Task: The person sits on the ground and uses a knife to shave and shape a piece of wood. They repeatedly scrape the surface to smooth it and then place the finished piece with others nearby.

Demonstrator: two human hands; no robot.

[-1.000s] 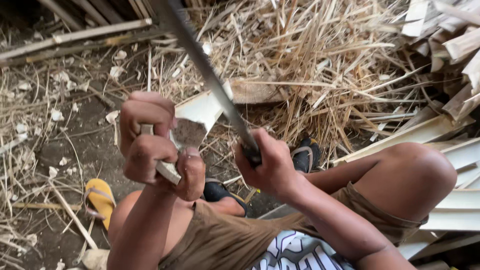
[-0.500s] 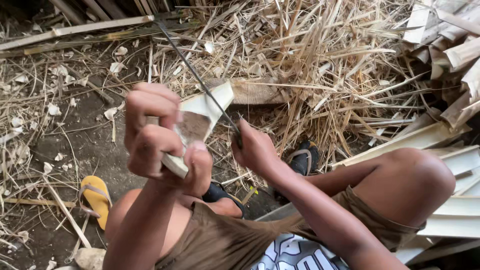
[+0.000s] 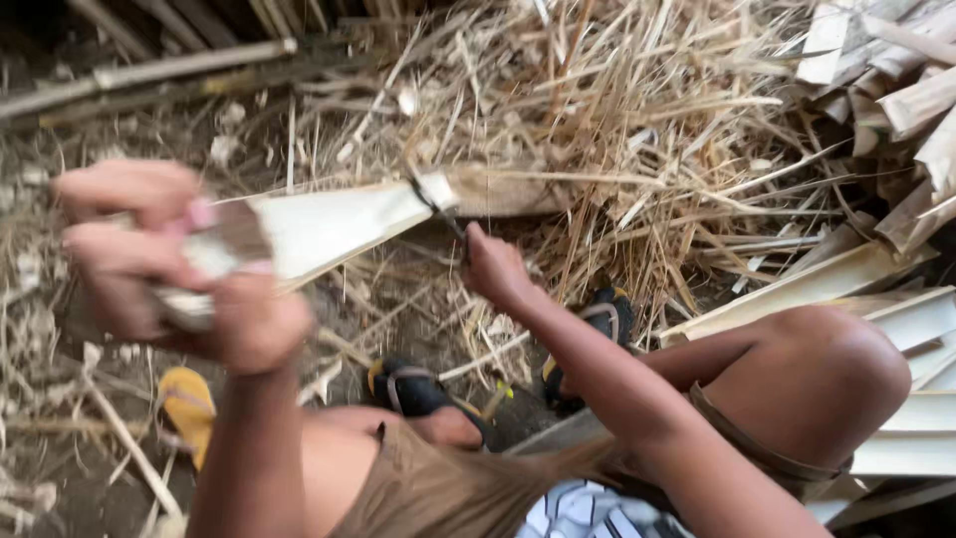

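Gripping the near end of a pale split bamboo strip (image 3: 339, 224), the left hand (image 3: 164, 264) is closed in a fist around it, fingers curled tight over the strip's end (the hand is blurred, so the exact hold is hard to read). The strip runs from that fist up and to the right, its flat pale face turned upward. At the strip's far end a dark knife blade (image 3: 438, 204) meets the tip, seemingly biting into it. Just below that end the right hand (image 3: 493, 269) is shut around the knife's handle, knuckles up. Behind the strip lies a heap of dry straw and slivers (image 3: 617, 130). Below the strip, the person's feet wear dark sandals (image 3: 418, 389), and a yellow sandal (image 3: 184, 403) lies down-left of it. Well right of the strip, cut bamboo slats (image 3: 896, 309) are stacked.
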